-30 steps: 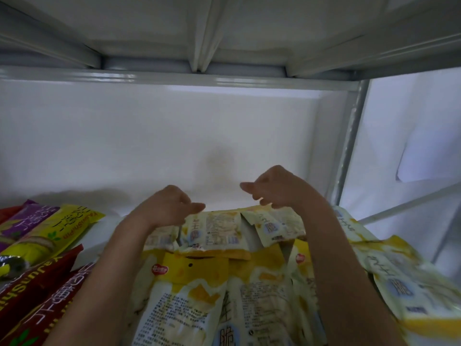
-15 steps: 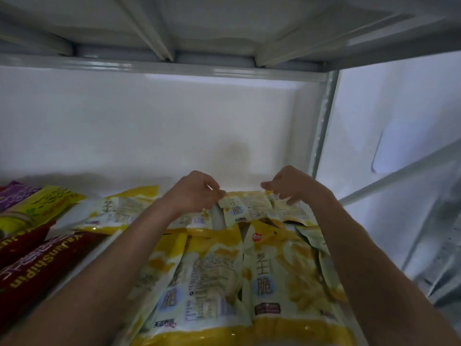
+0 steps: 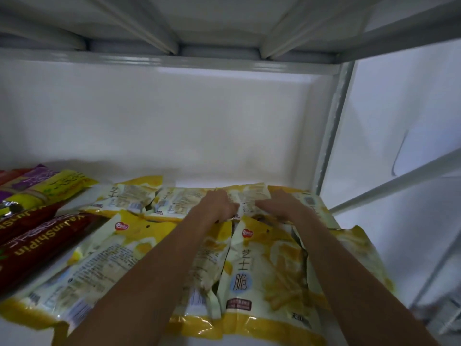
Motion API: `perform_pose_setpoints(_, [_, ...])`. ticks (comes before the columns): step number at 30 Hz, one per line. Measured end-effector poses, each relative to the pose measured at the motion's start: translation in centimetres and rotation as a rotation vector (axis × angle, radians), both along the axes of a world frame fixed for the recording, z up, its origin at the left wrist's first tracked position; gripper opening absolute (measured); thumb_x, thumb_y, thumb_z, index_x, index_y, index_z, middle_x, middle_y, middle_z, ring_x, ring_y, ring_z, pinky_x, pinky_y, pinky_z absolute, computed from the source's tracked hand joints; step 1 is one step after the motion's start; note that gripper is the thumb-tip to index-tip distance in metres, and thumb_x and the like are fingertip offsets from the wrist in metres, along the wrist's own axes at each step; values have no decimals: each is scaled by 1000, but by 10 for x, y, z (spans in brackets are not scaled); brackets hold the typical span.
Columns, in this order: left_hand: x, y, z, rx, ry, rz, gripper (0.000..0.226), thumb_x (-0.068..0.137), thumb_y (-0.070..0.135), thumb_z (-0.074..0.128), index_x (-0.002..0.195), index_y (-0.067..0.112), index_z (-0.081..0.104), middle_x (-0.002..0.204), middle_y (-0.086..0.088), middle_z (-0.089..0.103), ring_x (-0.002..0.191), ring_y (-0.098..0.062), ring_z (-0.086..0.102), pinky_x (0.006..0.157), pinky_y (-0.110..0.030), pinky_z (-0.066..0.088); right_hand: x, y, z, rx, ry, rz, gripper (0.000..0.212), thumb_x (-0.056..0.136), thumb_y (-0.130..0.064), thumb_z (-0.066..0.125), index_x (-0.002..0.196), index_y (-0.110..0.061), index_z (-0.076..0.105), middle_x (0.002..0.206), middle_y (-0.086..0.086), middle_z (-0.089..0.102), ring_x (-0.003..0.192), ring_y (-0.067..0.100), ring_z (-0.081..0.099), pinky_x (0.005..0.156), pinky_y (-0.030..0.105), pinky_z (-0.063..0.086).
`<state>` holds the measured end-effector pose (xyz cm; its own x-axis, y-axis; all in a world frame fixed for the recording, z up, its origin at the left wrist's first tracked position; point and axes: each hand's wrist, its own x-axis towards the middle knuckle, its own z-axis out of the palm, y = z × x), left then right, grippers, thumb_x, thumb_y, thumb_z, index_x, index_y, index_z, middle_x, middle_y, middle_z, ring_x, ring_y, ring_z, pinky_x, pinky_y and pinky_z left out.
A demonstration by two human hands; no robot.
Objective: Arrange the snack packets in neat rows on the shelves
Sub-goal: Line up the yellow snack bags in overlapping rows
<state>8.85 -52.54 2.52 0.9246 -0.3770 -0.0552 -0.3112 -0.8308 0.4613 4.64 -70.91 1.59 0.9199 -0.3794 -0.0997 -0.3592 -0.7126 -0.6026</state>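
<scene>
a: as both hands sit on it, log item one: back-row yellow-and-white crinkly plastic snack packet (image 3: 252,197), lying flat at the rear of the white metal shelf (image 3: 224,179), between two like packets.

b: hands?

a: left hand (image 3: 217,207) on its left edge, right hand (image 3: 279,206) on its right edge. fingers of both are curled down onto the film, apparently pinching it; the tips are hidden, so how firmly i cannot tell.

b: handling?

a: judged light, soft, air-puffed, slick film; contents probably brittle sticks. take it by the edges or the sealed ends, not by squeezing the middle.

b: item two?

a: front-row yellow packets of the same kind (image 3: 264,270), overlapping one another, under both forearms. one more yellow packet (image 3: 359,248) lies near the shelf's right edge and may slide off.

b: neighbours?

a: dark red long packets with yellow lettering (image 3: 32,243) at left, purple-and-yellow packets (image 3: 47,183) behind them, apart from the yellow row.

b: obstructions?

a: grey shelf underside (image 3: 174,26) low overhead; white upright post (image 3: 329,146) just beside the right-hand packets. overlaps in the back row likely drag neighbours when one shifts.
</scene>
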Motion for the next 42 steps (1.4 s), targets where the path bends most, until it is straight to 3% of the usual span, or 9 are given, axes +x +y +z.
perform_pose_setpoints(5, [5,-1,-5,-147,59,45,42,101,39,65,74,8,53,70,-6,55,63,-20,53,55,-29,41,-6,-3,5,140,-55,-48,31,93,-33,76,82,-10,59,73,3,57,59,16,50,53,27,40])
perform_pose_setpoints(9, [13,5,-1,-409,162,99,47,92,39,80,80,7,48,64,-6,45,53,-20,45,49,-28,38,-9,-5,17,212,-187,-122,43,82,-33,88,74,-10,53,62,1,48,51,15,46,47,26,39])
perform_pose_setpoints(13, [19,17,17,-647,222,79,43,92,36,80,77,7,51,67,-5,53,56,-16,52,44,-21,45,-11,-3,39,563,-356,-41,33,80,-17,89,101,3,73,90,10,78,74,24,76,63,30,62])
perform_pose_setpoints(16, [22,31,33,-919,303,45,34,91,27,81,113,5,67,108,-6,78,96,-22,74,86,-38,65,-10,4,54,946,-427,130,42,84,0,80,123,6,65,116,17,77,100,30,77,74,35,64])
perform_pose_setpoints(20, [24,42,50,-1063,329,-13,29,96,21,74,121,6,68,113,-6,79,104,-21,76,87,-36,64,-1,17,66,1113,-493,292,43,89,-1,74,129,6,60,123,19,74,110,34,74,80,37,63])
perform_pose_setpoints(24, [30,45,53,-1069,291,-22,28,98,21,73,122,5,70,111,-5,80,103,-21,77,96,-41,62,5,21,73,1103,-496,328,37,92,-3,71,128,6,63,123,18,74,107,33,75,78,34,62])
perform_pose_setpoints(30, [42,52,53,-1034,336,-81,33,98,9,70,130,2,67,119,-8,78,111,-27,75,107,-48,55,12,17,79,931,-369,371,36,93,-9,73,127,3,67,123,14,75,114,32,73,100,46,58])
perform_pose_setpoints(36, [45,54,64,-1099,376,-135,39,95,21,76,127,1,69,121,-11,77,113,-30,74,107,-48,54,16,14,82,909,-408,351,39,86,-8,78,123,1,69,117,11,78,109,28,75,85,36,63])
perform_pose_setpoints(42, [44,56,60,-1128,326,-97,34,93,9,76,126,1,71,119,-10,77,113,-29,74,108,-49,54,16,15,82,878,-383,394,49,77,-17,82,122,-3,70,120,10,77,112,28,74,92,41,62])
